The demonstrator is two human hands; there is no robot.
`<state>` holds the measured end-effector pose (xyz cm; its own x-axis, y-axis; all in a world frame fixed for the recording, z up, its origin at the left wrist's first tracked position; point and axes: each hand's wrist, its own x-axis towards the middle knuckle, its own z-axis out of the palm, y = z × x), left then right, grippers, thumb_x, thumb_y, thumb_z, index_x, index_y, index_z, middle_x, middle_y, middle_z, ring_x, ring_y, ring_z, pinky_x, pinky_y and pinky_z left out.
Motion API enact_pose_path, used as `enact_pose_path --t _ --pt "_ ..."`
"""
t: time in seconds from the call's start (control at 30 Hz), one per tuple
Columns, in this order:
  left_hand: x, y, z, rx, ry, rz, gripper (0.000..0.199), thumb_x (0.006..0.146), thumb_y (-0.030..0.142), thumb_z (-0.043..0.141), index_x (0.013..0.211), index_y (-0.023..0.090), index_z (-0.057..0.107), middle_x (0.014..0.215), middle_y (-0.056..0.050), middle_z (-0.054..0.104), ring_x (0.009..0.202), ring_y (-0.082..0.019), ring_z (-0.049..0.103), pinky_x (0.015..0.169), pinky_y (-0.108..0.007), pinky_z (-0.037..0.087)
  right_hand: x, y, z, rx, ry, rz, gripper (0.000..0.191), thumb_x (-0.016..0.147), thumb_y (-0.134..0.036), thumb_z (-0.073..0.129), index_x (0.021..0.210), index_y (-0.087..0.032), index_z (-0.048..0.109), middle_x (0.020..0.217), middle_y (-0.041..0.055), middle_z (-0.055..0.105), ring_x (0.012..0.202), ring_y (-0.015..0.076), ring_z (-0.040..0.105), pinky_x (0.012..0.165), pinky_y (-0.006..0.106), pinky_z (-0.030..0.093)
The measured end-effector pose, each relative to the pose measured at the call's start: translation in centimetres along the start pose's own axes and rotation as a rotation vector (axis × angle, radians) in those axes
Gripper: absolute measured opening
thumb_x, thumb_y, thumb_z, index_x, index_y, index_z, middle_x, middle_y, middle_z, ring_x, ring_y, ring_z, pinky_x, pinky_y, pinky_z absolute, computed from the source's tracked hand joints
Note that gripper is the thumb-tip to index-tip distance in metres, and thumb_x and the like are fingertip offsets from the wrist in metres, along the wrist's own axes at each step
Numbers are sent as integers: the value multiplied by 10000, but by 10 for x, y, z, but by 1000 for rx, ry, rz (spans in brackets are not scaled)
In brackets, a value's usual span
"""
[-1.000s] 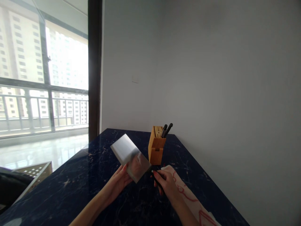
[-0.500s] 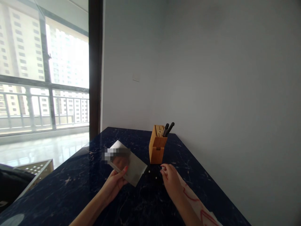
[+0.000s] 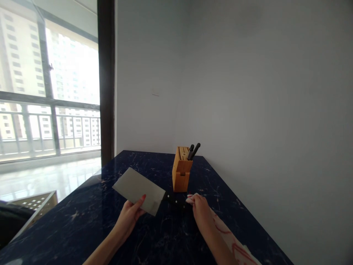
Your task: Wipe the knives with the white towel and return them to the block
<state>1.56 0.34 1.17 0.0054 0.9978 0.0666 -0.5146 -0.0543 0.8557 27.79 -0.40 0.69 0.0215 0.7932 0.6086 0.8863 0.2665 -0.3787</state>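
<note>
A wide cleaver (image 3: 142,189) with a dark riveted handle is tilted above the dark blue marbled table (image 3: 154,235). My left hand (image 3: 132,212) grips its blade by the lower edge, thumb on top. The handle points right, toward my right hand (image 3: 199,208), which is closed on a white cloth with red marks (image 3: 226,232). A bit of cloth sticks out past my fingertips, and the rest trails under my forearm. Just beyond my hands stands a wooden knife block (image 3: 181,173), upright, with two black-handled tools (image 3: 193,151) in its right side.
Grey walls (image 3: 234,92) rise behind and to the right of the table. At the lower left is a perforated pale frame (image 3: 41,204) with a dark item beside it. A large window is on the left.
The cleaver has turned flatter and shifted left with my left hand. More cloth shows at my right fingertips. The whole view has shifted slightly.
</note>
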Motion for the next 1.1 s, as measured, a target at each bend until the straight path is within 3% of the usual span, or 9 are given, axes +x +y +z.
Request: enact_pose_path --t 0.17,0.37,0.67,0.9,1.1 --pt "-12 -1 15 25 -75 -41 312 674 270 677 929 113 591 899 -78 691 868 -251 631 759 -349 534 0 -32 -12 99 88 -18 233 769 -88 385 886 -189 560 850 53 557 832 185 517 751 314 418" --pt "-20 -9 25 73 -127 -50 346 653 333 682 911 117 605 911 -87 690 860 -270 631 723 -354 536 -5 -65 -9 259 -52 -182 319 788 -86 378 982 -241 578 931 21 562 922 156 514 847 306 403" --pt "-18 -9 23 94 -112 -63 369 633 355 691 899 110 617 885 -101 692 821 -280 639 700 -380 540 -7 -75 -14 336 -179 -238 396 701 5 357 945 -224 570 993 25 553 1012 161 484 910 306 368" --pt "-18 -10 24 120 -140 -50 367 670 342 664 946 112 593 935 -105 679 850 -279 630 711 -395 536 -4 -69 1 280 -75 -153 381 674 -5 335 936 -203 528 979 35 526 981 165 484 882 322 385" --pt "-17 -5 22 95 -111 -81 377 626 339 696 917 116 610 917 -109 686 838 -289 636 691 -383 543 -9 -72 2 263 -147 -178 369 622 10 350 854 -217 528 928 21 526 901 156 509 812 275 413"
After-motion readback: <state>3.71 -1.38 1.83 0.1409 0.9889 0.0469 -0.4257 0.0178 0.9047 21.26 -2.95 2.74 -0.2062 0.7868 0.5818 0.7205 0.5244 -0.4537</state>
